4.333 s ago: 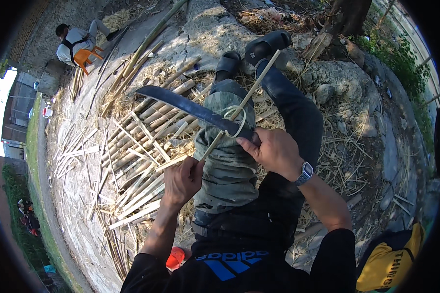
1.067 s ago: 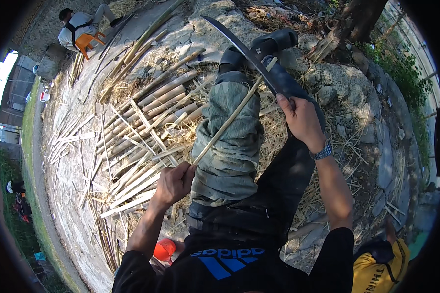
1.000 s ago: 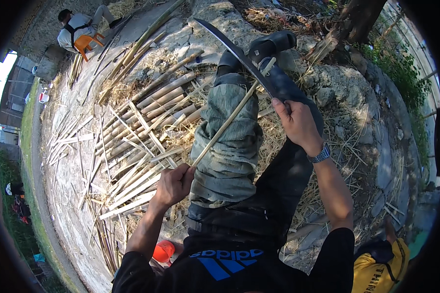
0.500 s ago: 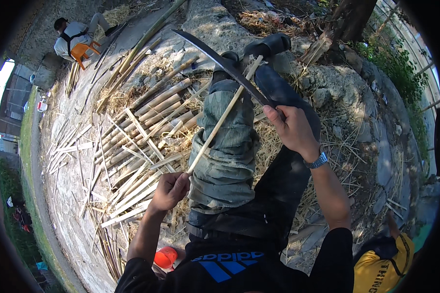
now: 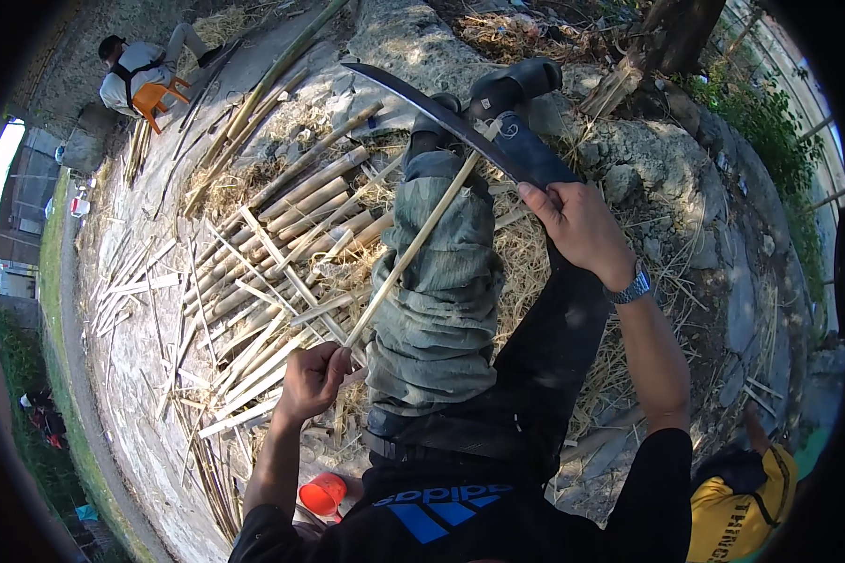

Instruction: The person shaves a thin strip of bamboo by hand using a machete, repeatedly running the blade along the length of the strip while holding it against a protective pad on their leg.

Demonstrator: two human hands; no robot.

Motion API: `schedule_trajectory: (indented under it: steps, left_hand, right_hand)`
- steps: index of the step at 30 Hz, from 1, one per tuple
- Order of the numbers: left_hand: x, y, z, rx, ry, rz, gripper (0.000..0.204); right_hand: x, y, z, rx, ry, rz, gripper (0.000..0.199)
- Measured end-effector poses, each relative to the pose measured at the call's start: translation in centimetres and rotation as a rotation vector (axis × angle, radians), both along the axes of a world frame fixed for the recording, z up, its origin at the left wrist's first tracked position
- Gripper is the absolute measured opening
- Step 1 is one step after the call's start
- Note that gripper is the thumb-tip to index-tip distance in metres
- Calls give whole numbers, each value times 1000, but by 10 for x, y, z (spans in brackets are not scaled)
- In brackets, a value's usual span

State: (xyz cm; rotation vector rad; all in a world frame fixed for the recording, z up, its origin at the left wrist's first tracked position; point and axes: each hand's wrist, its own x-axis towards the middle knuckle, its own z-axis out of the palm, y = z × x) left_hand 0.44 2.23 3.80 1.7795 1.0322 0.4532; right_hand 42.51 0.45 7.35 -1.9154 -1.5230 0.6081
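My left hand (image 5: pixel 312 383) is closed round the near end of a long pale bamboo strip (image 5: pixel 411 251). The strip slants up and away to the right across my leg, which is wrapped in a wrinkled grey-green cloth (image 5: pixel 432 319). In my right hand (image 5: pixel 577 230), with a metal watch on the wrist, is the handle of a long, dark, curved machete (image 5: pixel 432 114). Its blade points to the far left and crosses the strip near the strip's far end. The handle itself is mostly hidden by my fingers.
To the left lie piled bamboo poles (image 5: pixel 314 202) and split bamboo strips (image 5: pixel 253 375). A red plastic container (image 5: pixel 322 494) is by my left elbow. Another person (image 5: pixel 136 75) sits on an orange chair (image 5: pixel 158 97) far left; a person in yellow (image 5: pixel 742 507) is near right.
My left hand has drawn slightly down and left with the bamboo strip. My right hand and the machete have shifted a little to the right, and the blade crosses nearer the strip's far end.
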Motion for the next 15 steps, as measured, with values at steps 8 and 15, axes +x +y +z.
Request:
schedule_trajectory:
  steps: [8, 15]
  left_hand:
    - [-5, -3, 13, 364, 242, 36, 31]
    - [-8, 0, 12, 578, 319, -17, 27]
  right_hand:
    - [-11, -6, 0, -92, -262, 46, 66]
    - [-14, -14, -1, -123, -65, 95, 67]
